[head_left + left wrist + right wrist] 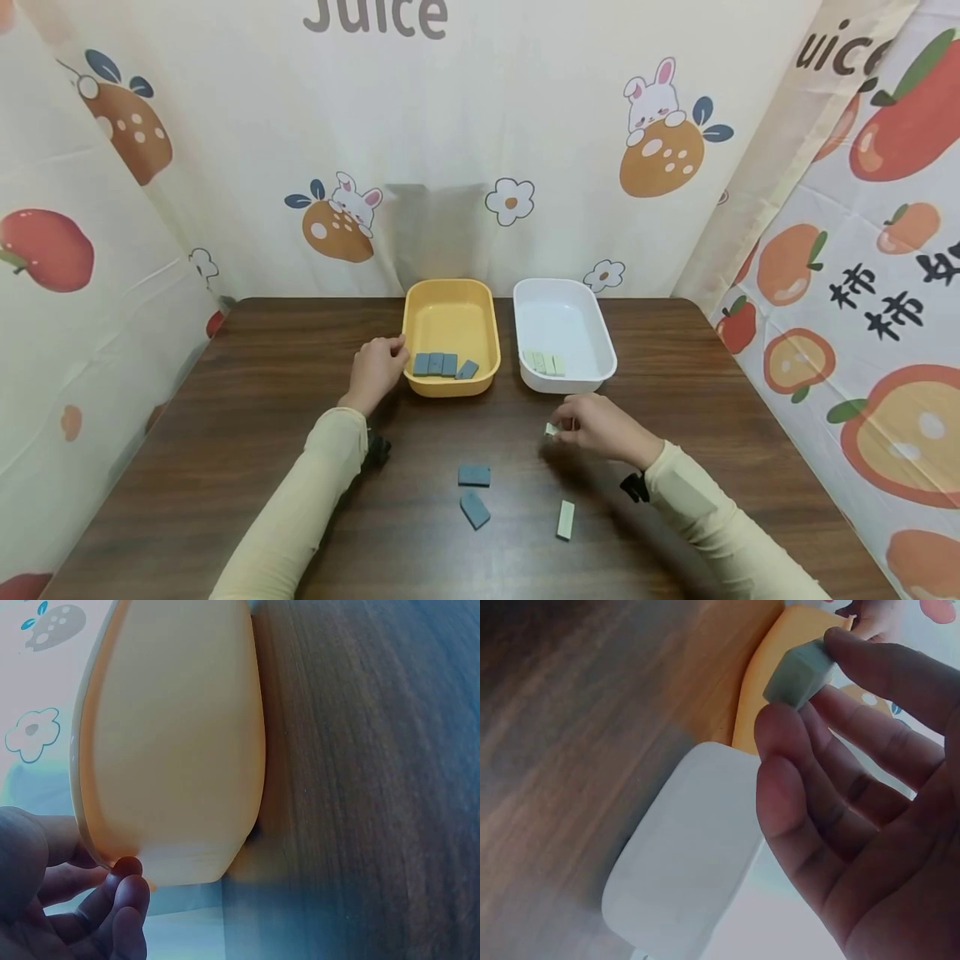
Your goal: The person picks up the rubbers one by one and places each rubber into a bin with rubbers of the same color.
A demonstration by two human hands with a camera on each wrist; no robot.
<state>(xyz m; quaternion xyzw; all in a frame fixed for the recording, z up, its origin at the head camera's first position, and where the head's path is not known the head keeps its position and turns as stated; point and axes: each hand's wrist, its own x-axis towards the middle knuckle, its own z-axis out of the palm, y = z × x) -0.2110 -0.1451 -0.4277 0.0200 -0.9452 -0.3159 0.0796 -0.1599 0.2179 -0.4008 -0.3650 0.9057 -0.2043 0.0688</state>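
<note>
My left hand pinches the left rim of a yellow tray; in the left wrist view thumb and fingers are on either side of the tray's edge. Several blue-grey blocks lie in that tray's near end. Between the thumb and fingers of my right hand is a pale green block, held above the table just before a white tray. Inside the white tray, several pale green blocks sit at the near left.
Two blue-grey blocks lie on the brown wooden table, one nearer than the other. Right of them is a single pale green block. A printed curtain hangs behind the trays and along both sides.
</note>
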